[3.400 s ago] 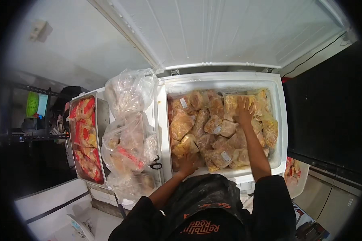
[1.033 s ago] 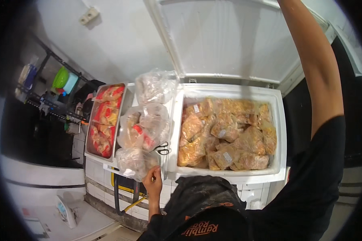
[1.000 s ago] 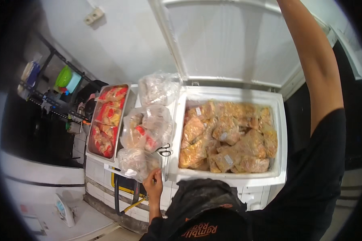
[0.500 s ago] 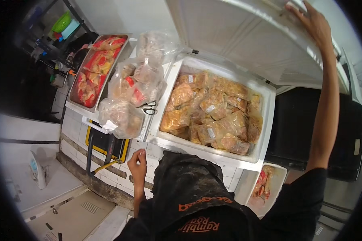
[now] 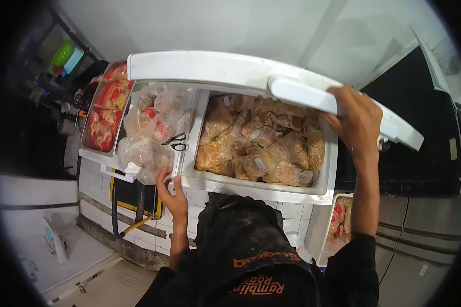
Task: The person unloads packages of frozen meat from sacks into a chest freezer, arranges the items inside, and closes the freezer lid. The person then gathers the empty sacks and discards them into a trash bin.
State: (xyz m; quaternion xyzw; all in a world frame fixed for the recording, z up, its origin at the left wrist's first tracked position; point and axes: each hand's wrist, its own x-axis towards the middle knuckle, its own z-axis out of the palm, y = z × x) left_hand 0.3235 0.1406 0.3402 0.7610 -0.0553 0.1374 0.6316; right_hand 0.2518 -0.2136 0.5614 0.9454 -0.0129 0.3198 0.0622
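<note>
A white chest freezer [image 5: 251, 187] holds several clear bags of yellowish frozen food [image 5: 261, 146]. Its white lid [image 5: 210, 69] hangs half lowered over the opening. My right hand [image 5: 356, 123] grips the lid's front edge beside its handle [image 5: 305, 94]. My left hand [image 5: 171, 192] rests at the freezer's front left corner, next to a clear bag of frozen pieces [image 5: 141, 156], with its fingers apart. Black scissors [image 5: 176, 142] lie on the rim between the bags and the freezer.
More clear bags [image 5: 156, 112] pile up left of the freezer beside a metal tray of red packets [image 5: 105, 115]. A white tub with packets [image 5: 338, 225] stands low on the right. A yellow-framed trolley [image 5: 133, 204] sits under the counter.
My right hand has pulled the lid down from fully raised to half lowered over the freezer. My left hand stayed near the front left corner. My view tilted downward.
</note>
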